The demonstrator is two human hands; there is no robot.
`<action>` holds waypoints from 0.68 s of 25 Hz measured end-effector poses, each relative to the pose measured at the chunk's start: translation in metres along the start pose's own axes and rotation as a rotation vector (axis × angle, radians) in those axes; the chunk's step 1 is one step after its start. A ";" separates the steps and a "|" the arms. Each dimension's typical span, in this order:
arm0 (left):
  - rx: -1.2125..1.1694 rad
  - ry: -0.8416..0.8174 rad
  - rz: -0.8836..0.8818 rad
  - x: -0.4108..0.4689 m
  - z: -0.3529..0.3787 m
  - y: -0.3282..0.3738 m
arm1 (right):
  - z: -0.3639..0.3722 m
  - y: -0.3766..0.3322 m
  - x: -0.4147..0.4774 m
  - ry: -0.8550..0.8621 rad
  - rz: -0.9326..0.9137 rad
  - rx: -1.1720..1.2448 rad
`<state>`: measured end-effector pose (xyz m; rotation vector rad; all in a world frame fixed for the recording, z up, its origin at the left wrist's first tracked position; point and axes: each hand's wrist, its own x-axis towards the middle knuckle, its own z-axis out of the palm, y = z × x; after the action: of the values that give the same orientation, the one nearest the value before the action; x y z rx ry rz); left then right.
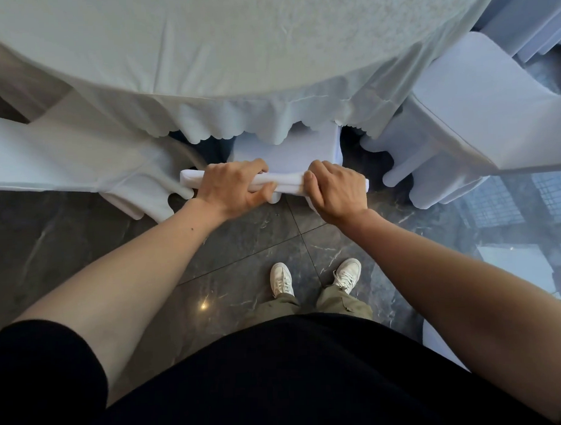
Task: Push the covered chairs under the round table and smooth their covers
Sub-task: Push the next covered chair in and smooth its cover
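Hands [281, 188] around covered chair's [286, 148] backrest top

Banquet or function hall. A large round surface [235, 39] carries a pale cloth with a scalloped hem [206, 132] falling toward the floor; white fitted-cover chairs [479, 110] stand around its edge. The floor [242, 255] is polished dark marble-patterned tile, reflecting a ceiling light and bright window panes.
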<state>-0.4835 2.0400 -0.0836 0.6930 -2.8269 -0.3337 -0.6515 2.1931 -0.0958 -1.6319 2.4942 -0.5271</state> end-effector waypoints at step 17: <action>-0.123 0.015 0.287 0.059 0.004 0.157 | -0.105 0.106 -0.071 0.042 0.006 -0.002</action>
<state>-0.6028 2.1486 -0.0366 0.2592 -2.8095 -0.4431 -0.7437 2.3189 -0.0411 -1.6298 2.5295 -0.5647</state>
